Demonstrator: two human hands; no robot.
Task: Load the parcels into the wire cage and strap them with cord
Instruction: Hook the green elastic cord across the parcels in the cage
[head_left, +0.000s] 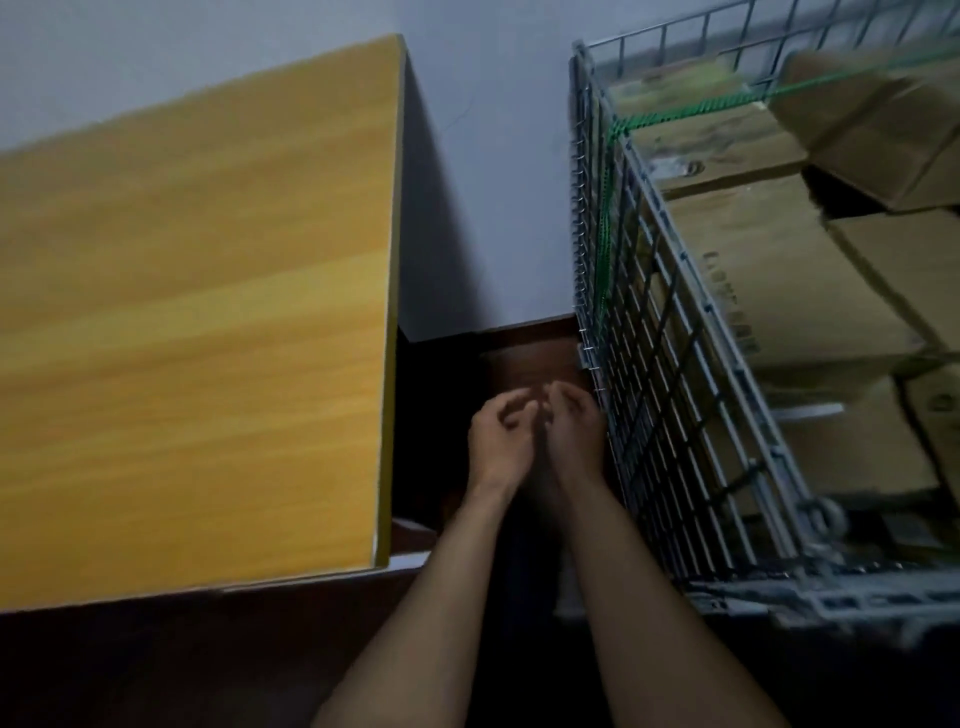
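The wire cage (670, 332) stands at the right, filled with several brown cardboard parcels (769, 280). A green cord (675, 111) stretches across the top of the parcels, bends over the cage's upper left rim and runs down the outside of the mesh. Low beside the cage's left wall, my left hand (498, 436) and my right hand (574, 426) are close together with fingers curled. They meet just below where the cord comes down. The cord's end is lost in the shadow between them. My right hand touches the mesh.
A yellow wooden tabletop (197, 312) fills the left, its edge close to my left forearm. A pale wall (493, 182) lies behind the dark gap between table and cage. The floor there is dark.
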